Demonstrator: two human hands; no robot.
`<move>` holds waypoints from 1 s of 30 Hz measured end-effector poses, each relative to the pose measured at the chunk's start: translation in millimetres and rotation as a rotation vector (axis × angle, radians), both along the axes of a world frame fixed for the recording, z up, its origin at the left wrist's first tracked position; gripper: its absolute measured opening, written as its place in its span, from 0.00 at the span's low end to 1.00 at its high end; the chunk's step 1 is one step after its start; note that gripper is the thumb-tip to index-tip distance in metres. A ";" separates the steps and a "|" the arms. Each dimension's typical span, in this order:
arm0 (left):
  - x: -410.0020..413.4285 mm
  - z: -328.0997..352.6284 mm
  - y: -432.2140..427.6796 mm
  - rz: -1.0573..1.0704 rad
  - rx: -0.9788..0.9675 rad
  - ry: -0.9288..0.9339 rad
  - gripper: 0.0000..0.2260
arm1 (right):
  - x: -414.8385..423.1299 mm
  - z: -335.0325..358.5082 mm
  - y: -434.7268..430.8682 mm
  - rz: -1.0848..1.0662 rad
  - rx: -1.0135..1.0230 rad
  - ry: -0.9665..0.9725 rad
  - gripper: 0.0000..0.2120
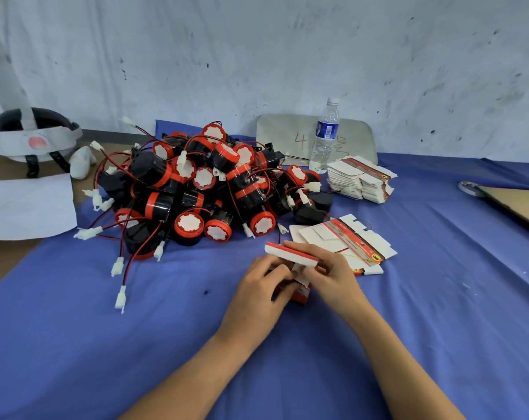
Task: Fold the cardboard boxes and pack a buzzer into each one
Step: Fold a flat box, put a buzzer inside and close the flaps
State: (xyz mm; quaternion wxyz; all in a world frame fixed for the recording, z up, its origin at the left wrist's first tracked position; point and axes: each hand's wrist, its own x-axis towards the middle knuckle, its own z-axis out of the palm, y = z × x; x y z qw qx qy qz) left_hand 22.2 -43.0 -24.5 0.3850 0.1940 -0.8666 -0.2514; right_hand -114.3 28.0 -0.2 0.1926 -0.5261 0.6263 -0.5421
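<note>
A small red and white cardboard box [290, 256] stands between my hands on the blue cloth, its top flap raised. My left hand [261, 291] curls round its left side. My right hand [333, 275] grips its right side with fingers on the flap. A big pile of black and red buzzers [202, 183] with red and black wires lies just behind. Flat unfolded boxes [345, 241] lie to the right of my hands, and a taller stack of flat boxes [361, 178] sits further back.
A water bottle [325, 137] stands behind the stack, in front of a grey board [287, 134]. A helmet [32, 137] and white paper [26, 204] lie at the far left. Brown cardboard [520, 204] and a tape roll [469, 187] sit at the right edge.
</note>
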 end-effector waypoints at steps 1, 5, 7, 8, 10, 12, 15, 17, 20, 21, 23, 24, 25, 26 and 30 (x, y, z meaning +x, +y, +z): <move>0.4 0.1 0.1 -0.001 0.000 -0.004 0.04 | 0.7 1.0 2.5 0.044 0.017 0.007 0.24; 1.2 1.9 0.7 0.012 0.019 0.006 0.09 | 6.8 1.4 1.2 0.150 -0.013 0.017 0.19; 1.2 3.0 2.0 0.019 0.022 0.038 0.08 | 8.2 -0.2 -3.1 0.089 -0.073 -0.018 0.15; 1.1 3.4 2.2 0.044 0.027 0.052 0.06 | 7.7 -1.5 -4.4 0.052 -0.083 -0.020 0.15; 2.0 3.2 1.0 0.117 0.082 0.113 0.07 | 6.0 -3.7 -4.9 0.013 -0.062 -0.001 0.18; 3.6 4.1 -2.9 0.203 0.187 0.187 0.15 | 3.8 -5.0 -4.6 0.002 -0.006 0.018 0.18; 4.8 4.3 -8.3 0.239 0.331 0.245 0.18 | 3.3 -5.4 -4.5 -0.008 0.040 0.042 0.17; 5.4 4.4 -9.3 0.194 0.395 0.260 0.17 | 4.6 -5.1 -4.9 -0.020 0.046 0.050 0.16; 5.9 4.6 -10.3 0.168 0.374 0.234 0.15 | 4.7 -4.8 -6.1 -0.016 0.070 0.068 0.15; 6.1 4.5 -10.4 0.166 0.370 0.232 0.14 | 4.6 -5.6 -6.6 -0.016 0.081 0.096 0.15; 6.3 4.5 -11.1 0.163 0.387 0.243 0.12 | 4.9 -7.9 -6.9 -0.029 0.081 0.174 0.16; 6.3 4.2 -11.8 0.164 0.398 0.248 0.11 | 5.2 -8.9 -7.1 -0.037 0.075 0.209 0.16; 6.0 4.2 -12.8 0.167 0.407 0.250 0.10 | 5.4 -9.3 -7.5 -0.042 0.071 0.232 0.17; 5.7 3.9 -13.8 0.168 0.416 0.251 0.09 | 5.2 -9.6 -7.6 -0.041 0.075 0.246 0.17; 5.2 3.5 -16.0 0.180 0.424 0.259 0.08 | 1.0 -8.7 -7.8 0.016 0.160 0.283 0.16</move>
